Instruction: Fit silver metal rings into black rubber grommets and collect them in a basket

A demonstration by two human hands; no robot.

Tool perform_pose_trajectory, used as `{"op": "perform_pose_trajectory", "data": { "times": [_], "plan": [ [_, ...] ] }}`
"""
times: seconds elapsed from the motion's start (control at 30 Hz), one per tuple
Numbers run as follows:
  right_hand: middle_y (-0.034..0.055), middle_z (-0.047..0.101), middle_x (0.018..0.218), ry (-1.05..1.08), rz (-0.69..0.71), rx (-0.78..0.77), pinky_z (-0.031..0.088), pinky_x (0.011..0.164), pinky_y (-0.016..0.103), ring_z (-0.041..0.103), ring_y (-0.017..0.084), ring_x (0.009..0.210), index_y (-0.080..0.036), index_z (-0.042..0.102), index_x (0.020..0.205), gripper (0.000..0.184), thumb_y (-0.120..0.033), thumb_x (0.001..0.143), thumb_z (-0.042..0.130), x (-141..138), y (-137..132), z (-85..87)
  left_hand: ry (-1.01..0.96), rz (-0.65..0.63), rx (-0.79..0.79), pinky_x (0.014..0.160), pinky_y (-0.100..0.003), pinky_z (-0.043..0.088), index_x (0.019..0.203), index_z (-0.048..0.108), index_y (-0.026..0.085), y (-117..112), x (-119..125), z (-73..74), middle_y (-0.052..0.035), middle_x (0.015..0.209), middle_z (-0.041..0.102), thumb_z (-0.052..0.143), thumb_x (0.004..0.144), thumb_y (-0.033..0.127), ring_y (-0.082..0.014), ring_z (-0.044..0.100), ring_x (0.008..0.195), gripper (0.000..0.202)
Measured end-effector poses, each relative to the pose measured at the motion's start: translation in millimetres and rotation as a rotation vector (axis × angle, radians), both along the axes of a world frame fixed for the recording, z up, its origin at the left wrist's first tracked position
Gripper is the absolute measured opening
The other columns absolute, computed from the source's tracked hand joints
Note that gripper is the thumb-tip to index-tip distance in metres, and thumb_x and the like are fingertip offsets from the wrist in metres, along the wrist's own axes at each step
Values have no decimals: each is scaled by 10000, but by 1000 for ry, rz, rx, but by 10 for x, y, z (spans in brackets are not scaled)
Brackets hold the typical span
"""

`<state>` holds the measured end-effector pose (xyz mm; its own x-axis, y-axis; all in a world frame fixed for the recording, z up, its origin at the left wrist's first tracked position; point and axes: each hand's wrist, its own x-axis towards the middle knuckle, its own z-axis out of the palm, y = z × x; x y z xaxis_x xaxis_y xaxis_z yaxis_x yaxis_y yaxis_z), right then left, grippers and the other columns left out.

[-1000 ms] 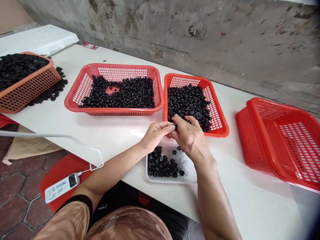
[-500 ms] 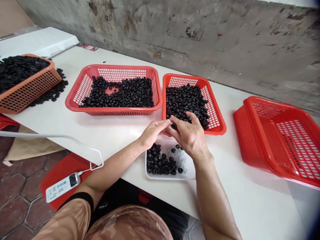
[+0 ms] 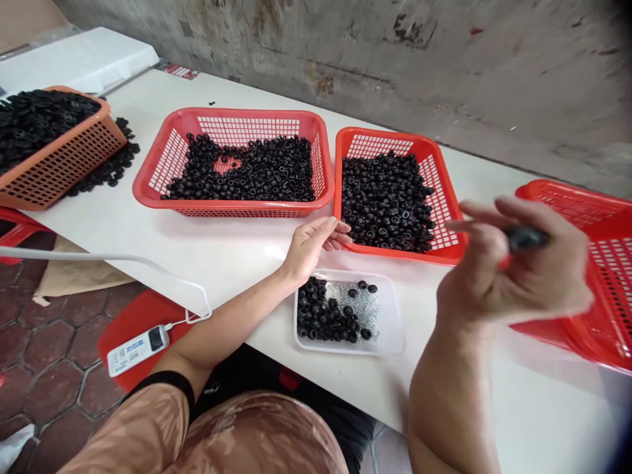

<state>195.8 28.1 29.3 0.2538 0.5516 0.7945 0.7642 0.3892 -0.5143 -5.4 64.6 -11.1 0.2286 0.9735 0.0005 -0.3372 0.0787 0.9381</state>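
Observation:
My left hand (image 3: 311,247) is beside the near left corner of the right-hand red basket (image 3: 397,251), its thumb pressed to the fingers. Whatever is in that pinch, if anything, is hidden. On the right, my right hand (image 3: 518,270) is raised and smeared by motion, with a small round black piece (image 3: 527,238) held in its curled fingers. Below my left hand lies a clear plastic tray (image 3: 392,316) with black ring-like pieces (image 3: 326,316) heaped on its left and tiny clear beads (image 3: 372,313) on its right. More black pieces (image 3: 388,197) fill much of the right-hand basket.
A wider red basket (image 3: 237,204) of black pieces stands left of the middle. Farther left, an orange basket (image 3: 64,155) is heaped with dark parts, some spilled beside it. Stacked red baskets (image 3: 607,349) are at right. A white cable (image 3: 123,260) runs to a power bank (image 3: 138,350).
My right hand has moved away from my left hand, up and to the right, carrying a black piece. My left hand stays near the basket corner. The view has shifted slightly.

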Motion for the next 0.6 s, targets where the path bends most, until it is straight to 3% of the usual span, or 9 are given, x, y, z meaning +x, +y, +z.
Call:
{"op": "perform_pose_trajectory", "data": {
  "times": [0.07, 0.13, 0.23, 0.3, 0.37, 0.47, 0.53, 0.6],
  "plan": [
    [124, 694, 1296, -2, 40, 39, 596, 963, 503, 713, 306, 1166, -212, 599, 1393, 514, -483, 967, 697, -12, 37, 95, 19, -2, 4, 649, -244, 467, 903, 745, 176, -7, 3, -8, -61, 800, 776, 615, 948, 544, -122, 658, 696, 392],
    [123, 715, 1292, 33, 47, 75, 606, 927, 446, 733, 290, 1127, -205, 671, 1339, 459, -364, 921, 778, -26, 50, 179, 29, 6, 10, 653, -248, 468, 905, 743, 178, -14, 3, -13, -60, 804, 776, 615, 951, 534, -124, 657, 700, 382],
    [71, 796, 960, 98, -43, 72, 586, 764, 347, 757, 196, 803, -171, 800, 1066, 179, -286, 937, 750, -50, 0, 259, 35, 8, 16, 658, -252, 472, 901, 744, 179, -18, 2, -15, -61, 815, 779, 617, 958, 511, -124, 659, 705, 360],
    [42, 787, 840, 89, -46, -54, 549, 681, 301, 716, 160, 704, -175, 813, 965, 136, -281, 944, 729, -55, -67, 297, 36, 6, 17, 666, -253, 476, 900, 744, 178, -19, 4, -18, -61, 824, 780, 620, 965, 491, -121, 661, 708, 343],
    [20, 782, 830, 35, 44, -263, 529, 637, 274, 692, 146, 676, -197, 806, 964, 136, -305, 941, 726, -43, -134, 333, 37, 9, 17, 670, -250, 477, 897, 743, 178, -17, 9, -21, -59, 824, 779, 625, 968, 477, -116, 661, 706, 329],
    [-4, 784, 845, -147, 324, -582, 519, 630, 257, 686, 135, 654, -226, 791, 990, 123, -303, 957, 701, -26, -195, 361, 36, 14, 17, 673, -245, 475, 896, 745, 175, -13, 16, -30, -56, 817, 777, 635, 965, 481, -112, 657, 701, 333],
    [2, 791, 866, -313, 520, -720, 514, 653, 261, 711, 147, 690, -221, 783, 990, 123, -254, 976, 665, -55, -203, 340, 35, 11, 18, 674, -243, 472, 898, 748, 173, -12, 18, -34, -54, 808, 775, 644, 956, 498, -111, 648, 694, 346],
    [21, 799, 911, -468, 621, -808, 514, 701, 281, 737, 172, 755, -208, 774, 1008, 142, -204, 989, 633, -133, -197, 282, 39, 7, 19, 676, -244, 468, 900, 752, 172, -15, 17, -33, -52, 802, 773, 654, 948, 507, -109, 635, 684, 352]
  ]
}}
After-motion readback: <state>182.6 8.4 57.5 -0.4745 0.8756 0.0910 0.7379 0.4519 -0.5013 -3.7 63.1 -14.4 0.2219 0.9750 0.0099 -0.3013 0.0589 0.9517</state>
